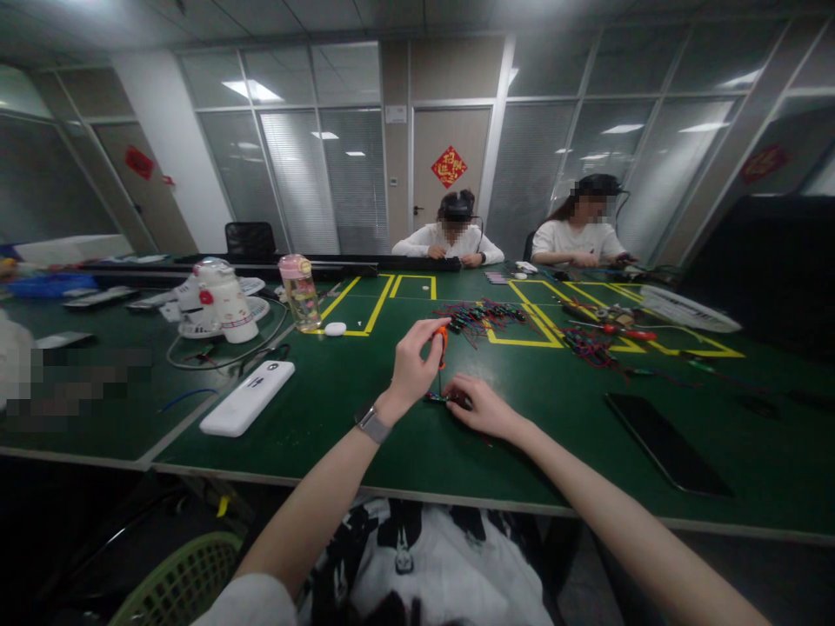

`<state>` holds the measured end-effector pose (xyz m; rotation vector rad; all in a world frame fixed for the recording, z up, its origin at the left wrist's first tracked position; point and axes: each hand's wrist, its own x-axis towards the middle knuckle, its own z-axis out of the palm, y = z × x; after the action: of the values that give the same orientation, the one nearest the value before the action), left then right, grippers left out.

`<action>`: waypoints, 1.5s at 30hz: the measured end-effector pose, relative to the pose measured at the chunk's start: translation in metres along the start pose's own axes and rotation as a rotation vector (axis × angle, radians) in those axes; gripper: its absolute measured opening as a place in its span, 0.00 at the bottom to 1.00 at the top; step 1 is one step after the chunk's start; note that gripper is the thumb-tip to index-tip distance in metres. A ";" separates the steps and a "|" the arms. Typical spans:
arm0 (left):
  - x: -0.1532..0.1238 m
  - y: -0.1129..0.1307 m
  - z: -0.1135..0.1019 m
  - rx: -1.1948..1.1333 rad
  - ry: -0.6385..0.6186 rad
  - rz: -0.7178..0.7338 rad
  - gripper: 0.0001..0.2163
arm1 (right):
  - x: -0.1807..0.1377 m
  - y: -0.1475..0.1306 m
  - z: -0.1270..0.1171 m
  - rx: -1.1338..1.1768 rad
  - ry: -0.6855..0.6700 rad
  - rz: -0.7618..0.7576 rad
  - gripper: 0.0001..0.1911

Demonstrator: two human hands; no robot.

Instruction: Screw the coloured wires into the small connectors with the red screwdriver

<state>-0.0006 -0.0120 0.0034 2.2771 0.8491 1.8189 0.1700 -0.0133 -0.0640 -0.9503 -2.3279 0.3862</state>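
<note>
My left hand point(416, 361) is closed round the orange and black handle of a screwdriver point(444, 346), which stands upright with its thin shaft pointing down. Below its tip lies a small circuit board point(435, 397) on the green table. With bent fingers, my right hand point(479, 407) grips the board's right side and presses it to the tabletop. Its fingertips partly hide the board. Just beyond my hands spreads a pile of small boards with red and blue wires point(486, 317).
A white power bank point(249, 398) and a pink-lidded bottle point(300, 291) stand to the left, near a white jug point(225, 300). A black phone point(665, 443) lies at right. More wired boards point(591, 348) sit beyond it. Two people work across the table; another person's sleeve shows far left.
</note>
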 end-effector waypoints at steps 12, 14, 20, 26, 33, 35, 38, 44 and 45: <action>0.000 -0.001 0.002 -0.042 0.012 -0.051 0.09 | 0.000 0.003 0.003 -0.030 0.012 0.015 0.04; 0.000 0.000 0.002 -0.064 -0.001 -0.067 0.09 | 0.000 0.004 0.004 -0.039 0.009 0.027 0.04; 0.001 0.003 0.000 -0.156 -0.046 -0.111 0.11 | 0.000 0.007 0.005 -0.053 -0.001 0.055 0.06; 0.000 0.001 0.001 -0.137 -0.011 -0.105 0.08 | 0.001 0.009 0.006 -0.060 0.000 0.049 0.06; 0.000 0.000 0.001 -0.053 0.012 -0.073 0.08 | 0.000 0.009 0.005 -0.067 0.011 0.050 0.06; 0.001 0.000 0.000 -0.043 0.005 -0.081 0.09 | 0.000 0.009 0.005 -0.076 0.011 0.052 0.06; 0.001 -0.001 0.000 -0.080 -0.030 -0.077 0.11 | 0.000 0.009 0.005 -0.089 0.012 0.052 0.07; 0.001 0.001 0.000 -0.128 -0.052 -0.069 0.12 | 0.001 0.009 0.006 -0.099 0.018 0.051 0.07; 0.001 0.001 0.000 -0.117 -0.046 -0.067 0.12 | 0.001 0.009 0.006 -0.096 0.017 0.054 0.07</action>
<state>-0.0003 -0.0127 0.0045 2.1833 0.7797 1.7335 0.1707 -0.0068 -0.0720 -1.0593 -2.3269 0.2892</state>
